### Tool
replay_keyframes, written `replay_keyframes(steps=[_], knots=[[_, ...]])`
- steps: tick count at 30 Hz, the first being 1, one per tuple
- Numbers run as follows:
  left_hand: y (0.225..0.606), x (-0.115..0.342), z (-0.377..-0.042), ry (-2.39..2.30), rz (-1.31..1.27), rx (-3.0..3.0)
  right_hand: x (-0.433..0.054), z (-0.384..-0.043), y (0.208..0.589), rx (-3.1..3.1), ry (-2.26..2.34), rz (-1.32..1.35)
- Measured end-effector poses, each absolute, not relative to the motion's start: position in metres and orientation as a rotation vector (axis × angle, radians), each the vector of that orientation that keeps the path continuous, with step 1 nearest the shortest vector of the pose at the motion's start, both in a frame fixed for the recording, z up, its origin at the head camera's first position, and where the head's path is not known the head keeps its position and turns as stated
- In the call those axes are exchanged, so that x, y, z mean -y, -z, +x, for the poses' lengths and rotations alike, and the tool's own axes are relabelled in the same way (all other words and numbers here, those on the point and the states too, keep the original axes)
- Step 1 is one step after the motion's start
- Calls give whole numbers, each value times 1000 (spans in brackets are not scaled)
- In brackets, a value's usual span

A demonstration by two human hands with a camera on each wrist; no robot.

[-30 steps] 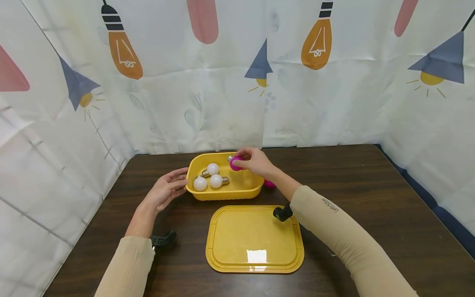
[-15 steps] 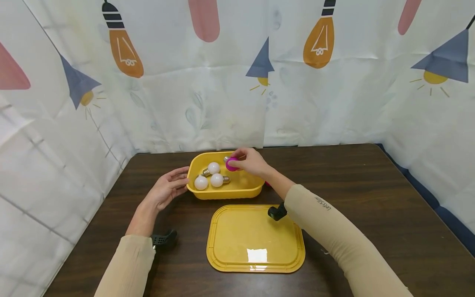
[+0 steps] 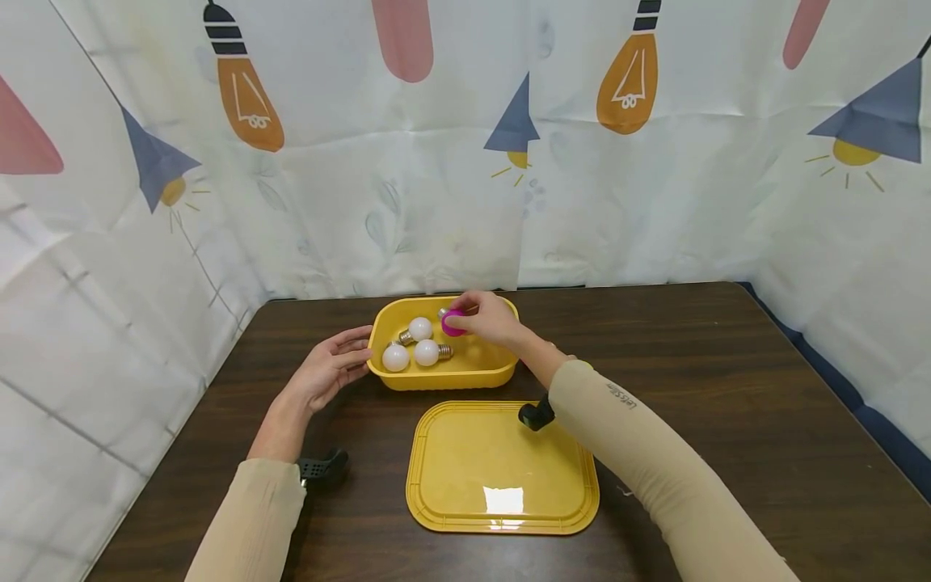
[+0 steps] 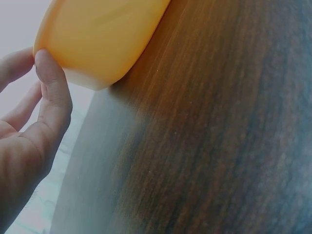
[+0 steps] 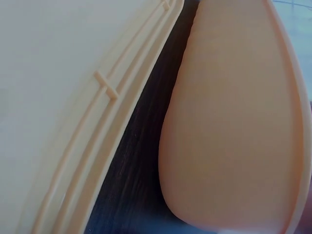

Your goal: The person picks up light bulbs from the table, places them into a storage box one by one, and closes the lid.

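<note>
In the head view, a deep yellow bin [image 3: 436, 378] stands near the back of the table. Inside lie white light bulbs: one [image 3: 419, 328] at the back, one [image 3: 426, 352] in front of it, and one [image 3: 396, 357] by the left wall. My right hand [image 3: 489, 317] reaches over the bin and pinches a pink light bulb [image 3: 454, 323], its metal base toward the back left. With fairly straight fingers, my left hand [image 3: 330, 368] touches the bin's left end; the left wrist view shows the thumb [image 4: 51, 73] against the bin wall [image 4: 107, 39].
A flat yellow tray [image 3: 502, 465] lies in front of the bin, a narrow gap between them. The right forearm crosses above its back right corner. Beneath everything is a dark wooden table [image 3: 691, 380]. A printed curtain [image 3: 451, 210] hangs behind and at the sides.
My right hand has carried the pink light bulb slightly left and lower over the bin. A second pink thing right of the bin has become hidden behind the right arm. The left hand stays.
</note>
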State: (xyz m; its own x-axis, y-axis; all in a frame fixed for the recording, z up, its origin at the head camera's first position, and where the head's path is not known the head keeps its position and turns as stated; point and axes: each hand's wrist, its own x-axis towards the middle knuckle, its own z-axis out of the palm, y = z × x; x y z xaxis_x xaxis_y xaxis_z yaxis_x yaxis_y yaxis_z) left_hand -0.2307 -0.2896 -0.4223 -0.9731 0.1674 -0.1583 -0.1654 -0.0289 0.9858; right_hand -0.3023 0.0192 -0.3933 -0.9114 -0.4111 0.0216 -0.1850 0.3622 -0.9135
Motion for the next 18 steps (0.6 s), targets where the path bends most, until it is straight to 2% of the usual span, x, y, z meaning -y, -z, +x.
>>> replay_keyframes(steps=[18], knots=[[420,290,-230,-2103,1,-2009,-9,-309,411,-2530,1435,-484]])
